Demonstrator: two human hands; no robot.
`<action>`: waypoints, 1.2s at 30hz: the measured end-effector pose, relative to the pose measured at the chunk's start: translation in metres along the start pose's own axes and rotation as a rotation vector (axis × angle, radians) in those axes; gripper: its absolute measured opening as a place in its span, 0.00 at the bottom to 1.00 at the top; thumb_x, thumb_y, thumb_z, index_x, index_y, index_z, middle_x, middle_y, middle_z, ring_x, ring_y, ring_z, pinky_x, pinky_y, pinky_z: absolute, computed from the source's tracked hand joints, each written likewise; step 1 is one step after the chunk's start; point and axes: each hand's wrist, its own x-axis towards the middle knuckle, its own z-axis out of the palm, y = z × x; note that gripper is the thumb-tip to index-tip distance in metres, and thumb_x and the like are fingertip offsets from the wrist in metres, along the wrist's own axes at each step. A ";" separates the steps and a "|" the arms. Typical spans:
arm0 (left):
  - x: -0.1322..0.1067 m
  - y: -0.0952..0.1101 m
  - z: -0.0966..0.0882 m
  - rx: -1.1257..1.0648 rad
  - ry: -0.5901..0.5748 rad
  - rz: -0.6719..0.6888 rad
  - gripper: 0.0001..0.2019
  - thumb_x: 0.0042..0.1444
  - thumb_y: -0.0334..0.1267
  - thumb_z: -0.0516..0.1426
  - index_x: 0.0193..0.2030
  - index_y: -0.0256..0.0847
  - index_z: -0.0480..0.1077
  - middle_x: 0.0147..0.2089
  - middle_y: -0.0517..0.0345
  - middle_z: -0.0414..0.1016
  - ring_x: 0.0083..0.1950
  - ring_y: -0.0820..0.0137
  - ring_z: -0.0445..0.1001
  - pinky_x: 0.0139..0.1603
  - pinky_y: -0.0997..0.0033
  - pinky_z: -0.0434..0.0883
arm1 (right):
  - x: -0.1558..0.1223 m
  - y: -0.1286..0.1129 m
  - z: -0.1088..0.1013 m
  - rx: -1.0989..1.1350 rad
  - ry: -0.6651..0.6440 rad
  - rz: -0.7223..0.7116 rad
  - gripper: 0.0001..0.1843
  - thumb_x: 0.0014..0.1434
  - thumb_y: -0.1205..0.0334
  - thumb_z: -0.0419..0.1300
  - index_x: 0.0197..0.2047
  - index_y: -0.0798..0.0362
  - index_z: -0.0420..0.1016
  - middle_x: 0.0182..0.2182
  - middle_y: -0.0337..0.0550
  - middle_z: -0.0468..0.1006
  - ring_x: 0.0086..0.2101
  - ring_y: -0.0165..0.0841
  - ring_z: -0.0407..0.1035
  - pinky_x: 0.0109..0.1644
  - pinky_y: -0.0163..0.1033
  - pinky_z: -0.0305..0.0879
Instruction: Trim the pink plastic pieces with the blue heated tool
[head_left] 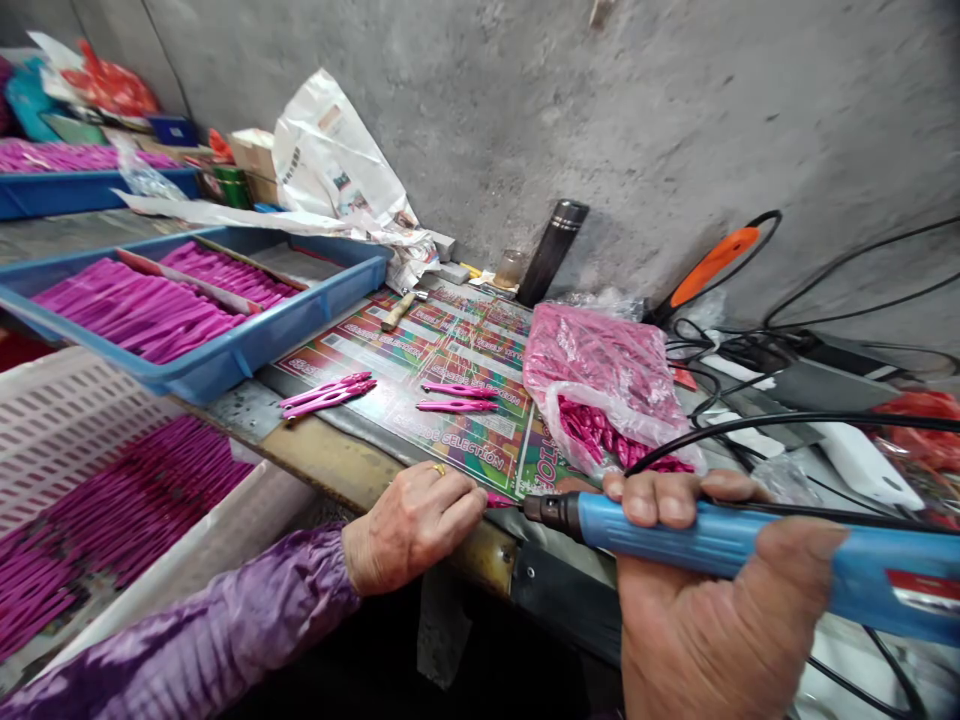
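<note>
My right hand (712, 610) is wrapped round a blue electric screwdriver (720, 545), its black tip pointing left at a small pink piece (499, 499). My left hand (412, 525), with a gold ring and a purple sleeve, pinches that pink piece at the bench's front edge. Several pink plastic parts (457, 397) lie on the printed colourful sheet (442, 350) just beyond. More pink parts (326, 393) lie to their left.
A clear bag of pink pieces (607, 385) sits right of the sheet. A blue tray (225, 350) and a white crate (67, 410) hold magenta strips. A black flask (551, 250), an orange-handled tool (712, 262) and black cables (787, 340) crowd the back right by the concrete wall.
</note>
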 end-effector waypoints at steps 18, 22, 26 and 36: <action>0.002 -0.001 -0.001 0.078 -0.042 0.041 0.14 0.74 0.29 0.44 0.45 0.36 0.70 0.33 0.57 0.73 0.30 0.71 0.69 0.31 0.69 0.65 | -0.002 0.003 -0.001 -0.019 -0.006 -0.012 0.18 0.58 0.41 0.65 0.38 0.46 0.68 0.27 0.31 0.61 0.29 0.30 0.61 0.45 0.48 0.72; 0.000 -0.001 0.000 0.037 -0.035 0.009 0.14 0.74 0.29 0.43 0.45 0.35 0.70 0.32 0.57 0.73 0.29 0.70 0.67 0.31 0.69 0.64 | -0.001 0.003 -0.001 -0.011 0.001 -0.023 0.18 0.59 0.42 0.63 0.37 0.47 0.68 0.27 0.31 0.61 0.28 0.29 0.60 0.43 0.46 0.72; -0.001 -0.001 0.003 0.003 -0.022 -0.023 0.12 0.74 0.29 0.46 0.40 0.38 0.68 0.31 0.59 0.70 0.28 0.70 0.64 0.30 0.69 0.61 | 0.000 0.002 -0.002 -0.005 0.000 -0.026 0.20 0.58 0.40 0.65 0.37 0.48 0.68 0.27 0.31 0.61 0.28 0.29 0.60 0.42 0.43 0.71; -0.003 0.001 0.007 0.015 0.003 -0.043 0.06 0.72 0.29 0.49 0.51 0.36 0.66 0.34 0.58 0.75 0.31 0.70 0.72 0.33 0.69 0.66 | -0.002 0.001 -0.003 -0.012 -0.011 -0.038 0.21 0.58 0.39 0.65 0.37 0.48 0.68 0.27 0.32 0.61 0.28 0.29 0.60 0.43 0.45 0.71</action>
